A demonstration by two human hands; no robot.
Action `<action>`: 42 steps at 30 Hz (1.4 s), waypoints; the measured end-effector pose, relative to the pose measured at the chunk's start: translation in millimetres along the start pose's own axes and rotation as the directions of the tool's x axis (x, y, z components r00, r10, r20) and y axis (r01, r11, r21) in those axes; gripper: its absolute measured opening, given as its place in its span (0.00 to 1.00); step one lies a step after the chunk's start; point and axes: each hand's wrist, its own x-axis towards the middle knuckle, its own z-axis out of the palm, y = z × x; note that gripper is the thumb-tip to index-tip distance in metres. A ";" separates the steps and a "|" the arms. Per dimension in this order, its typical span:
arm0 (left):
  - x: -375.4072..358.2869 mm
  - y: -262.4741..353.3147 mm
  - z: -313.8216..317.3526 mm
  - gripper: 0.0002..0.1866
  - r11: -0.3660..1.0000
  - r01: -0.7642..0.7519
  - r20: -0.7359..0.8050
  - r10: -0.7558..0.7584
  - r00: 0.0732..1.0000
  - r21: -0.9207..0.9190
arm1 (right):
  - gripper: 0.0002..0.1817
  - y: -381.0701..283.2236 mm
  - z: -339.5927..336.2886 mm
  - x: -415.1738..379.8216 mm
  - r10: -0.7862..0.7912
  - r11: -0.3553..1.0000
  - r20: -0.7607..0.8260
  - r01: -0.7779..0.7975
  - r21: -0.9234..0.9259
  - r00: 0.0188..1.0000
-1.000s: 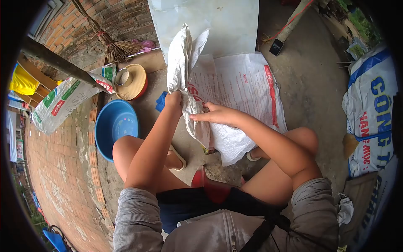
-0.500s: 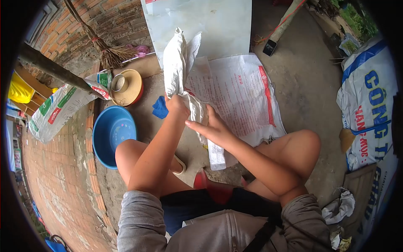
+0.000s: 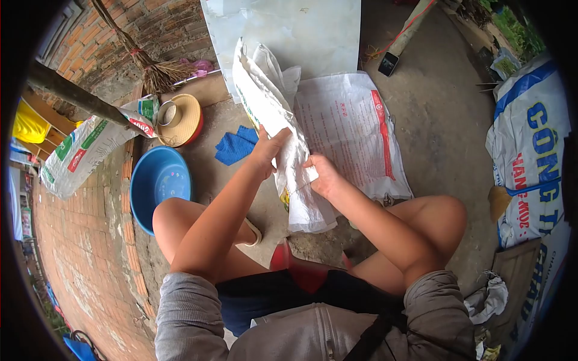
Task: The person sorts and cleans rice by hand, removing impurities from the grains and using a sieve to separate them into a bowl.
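A white woven plastic sack point(image 3: 265, 84), gathered lengthwise into loose folds, hangs between my hands above the ground. My left hand point(image 3: 268, 151) is closed around its middle from the left side. On the right edge, a little lower, my right hand point(image 3: 323, 174) pinches the folds between thumb and fingers. The sack's lower end flares out over the floor, with a bit of yellow print showing at its left. Beneath and behind it lies a flat printed sack point(image 3: 349, 132) with red text and a red band.
To the left are a blue basin point(image 3: 161, 186), a blue cloth point(image 3: 236, 145) and a straw-coloured round lid point(image 3: 183, 123) with a metal ring on it. A whitish panel point(image 3: 301, 30) stands ahead. Large printed sacks point(image 3: 530, 150) line the right. A red stool point(image 3: 295, 265) is under me.
The sack has opened from a tight twist into wider folds, and its lower end has spread. My left hand has moved slightly right and down; more of the blue cloth shows.
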 end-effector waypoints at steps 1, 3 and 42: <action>-4.9 -1.0 2.5 0.43 0.999 -0.036 -0.008 0.036 0.999 0.011 | 0.26 7.3 -4.2 2.1 0.081 0.995 0.020 -0.082 0.052 0.996; 5.0 -4.6 -4.8 0.42 0.999 -0.034 0.013 0.034 0.999 0.030 | 0.27 17.6 -9.3 6.1 0.112 0.991 0.040 -0.114 0.067 0.993; 21.3 -22.4 -29.8 0.48 0.960 -0.183 0.195 0.142 0.970 0.212 | 0.22 -40.9 -5.3 112.4 -0.031 0.943 -0.141 -0.018 -0.332 0.989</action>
